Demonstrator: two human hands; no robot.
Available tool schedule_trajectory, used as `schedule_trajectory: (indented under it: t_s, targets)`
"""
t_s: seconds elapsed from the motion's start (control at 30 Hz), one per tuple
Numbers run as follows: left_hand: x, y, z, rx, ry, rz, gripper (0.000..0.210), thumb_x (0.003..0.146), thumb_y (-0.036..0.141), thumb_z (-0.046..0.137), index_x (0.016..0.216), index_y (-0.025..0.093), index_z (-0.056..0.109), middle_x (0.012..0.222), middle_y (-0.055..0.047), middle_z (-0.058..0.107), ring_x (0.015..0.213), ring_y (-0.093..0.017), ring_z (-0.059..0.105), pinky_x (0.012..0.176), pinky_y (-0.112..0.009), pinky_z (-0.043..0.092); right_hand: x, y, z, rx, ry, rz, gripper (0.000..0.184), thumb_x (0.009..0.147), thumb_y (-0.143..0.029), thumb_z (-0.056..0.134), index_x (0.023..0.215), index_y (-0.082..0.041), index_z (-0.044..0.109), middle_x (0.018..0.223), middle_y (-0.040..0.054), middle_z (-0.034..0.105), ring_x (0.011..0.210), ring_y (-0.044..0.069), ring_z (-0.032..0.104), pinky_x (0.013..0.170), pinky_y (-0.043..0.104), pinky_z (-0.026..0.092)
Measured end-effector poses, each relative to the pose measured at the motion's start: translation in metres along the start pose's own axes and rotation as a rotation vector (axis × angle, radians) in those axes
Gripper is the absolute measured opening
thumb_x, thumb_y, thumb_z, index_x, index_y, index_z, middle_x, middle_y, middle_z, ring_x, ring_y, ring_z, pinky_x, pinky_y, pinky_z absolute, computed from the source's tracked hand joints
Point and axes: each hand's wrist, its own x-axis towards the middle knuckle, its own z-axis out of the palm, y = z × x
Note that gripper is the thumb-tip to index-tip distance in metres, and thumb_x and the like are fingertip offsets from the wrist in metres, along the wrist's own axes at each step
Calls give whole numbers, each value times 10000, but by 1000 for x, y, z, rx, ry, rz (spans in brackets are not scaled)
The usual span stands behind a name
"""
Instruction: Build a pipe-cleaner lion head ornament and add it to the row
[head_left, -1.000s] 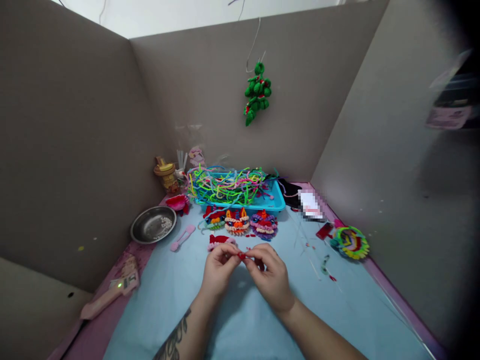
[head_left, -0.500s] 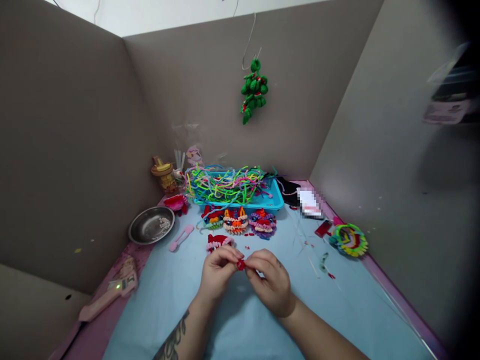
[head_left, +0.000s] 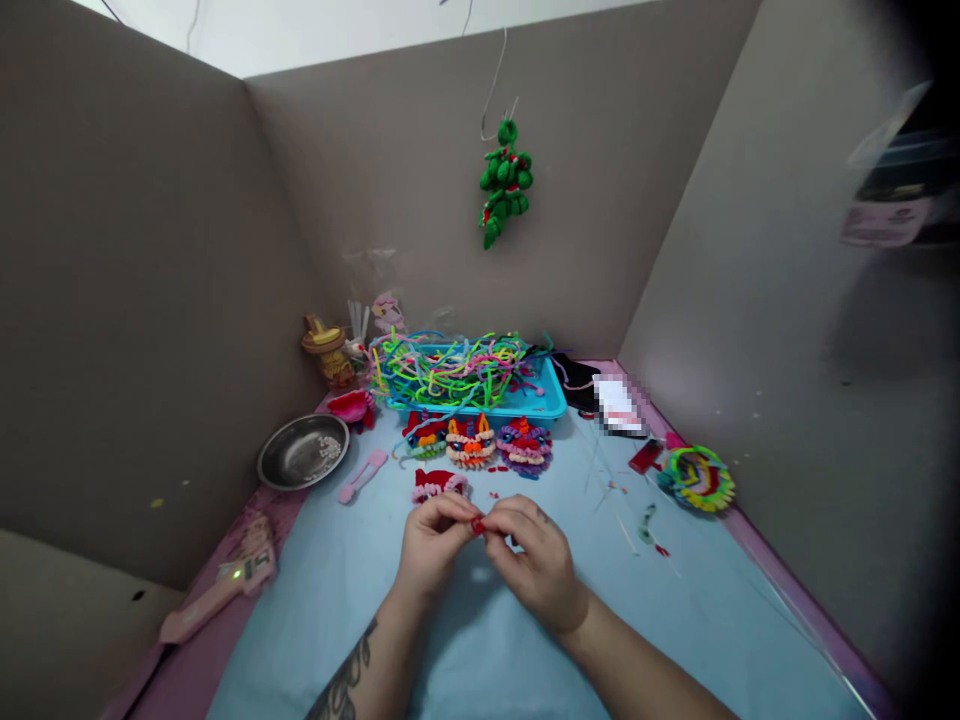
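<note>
My left hand (head_left: 435, 545) and my right hand (head_left: 532, 560) meet over the near part of the blue cloth (head_left: 480, 660). Between their fingertips is a small red fuzzy piece (head_left: 477, 525), mostly covered by the fingers. The left thumb and index finger pinch it from one side, the right thumb and index finger from the other. Just beyond the left hand lies a red and pink fuzzy figure (head_left: 439, 482), partly hidden by the fingers. Behind it sit an orange and cream figure (head_left: 471, 442), a purple and red one (head_left: 525, 447) and a green and orange one (head_left: 426, 437).
A blue tray (head_left: 555, 400) heaped with colourful fuzzy stems (head_left: 450, 370) stands at the back. At left are a metal bowl (head_left: 281, 460), a pink clip-like tool (head_left: 362, 476) and a pink glue gun (head_left: 225, 595). A yellow-green figure (head_left: 701, 478) lies right. Grey panels surround the table.
The red piece has shifted slightly left and shows less between the fingers. My right hand has come a little closer to my left hand, which stays nearly in place.
</note>
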Motion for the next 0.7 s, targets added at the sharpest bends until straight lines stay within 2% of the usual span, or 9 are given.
schedule_trajectory:
  t_s: [0.17,0.27,0.5,0.7]
  targets:
    - [2,3,5,47,87,-156,208,600,274,758,677,149,609,662,-2,618,618,-115,562,609,-234,458,6,5,6,124,16,271,92,796,-148,514,760,-192,586,737,30,570,647,137,541,550,243,453]
    - [2,3,7,31,117,-194,220,610,282,750,696,147,600,648,14,607,597,-100,553,603,-219,447,6,7,9,136,43,366,74,778,-149,534,723,-186,567,714,17,547,621,130,521,530,230,426]
    - [3,0,6,109,124,-212,224,638,306,726,700,143,586,619,15,597,573,-100,545,587,-214,431,4,12,13,133,32,450,105,793,-154,519,702,-180,566,724,23,546,659,144,534,551,230,423]
    - [4,3,8,128,152,-214,215,626,290,725,678,138,582,586,19,590,545,-96,535,569,-213,422,4,15,14,139,-20,442,124,812,-165,501,712,-179,571,726,30,557,684,155,547,578,239,433]
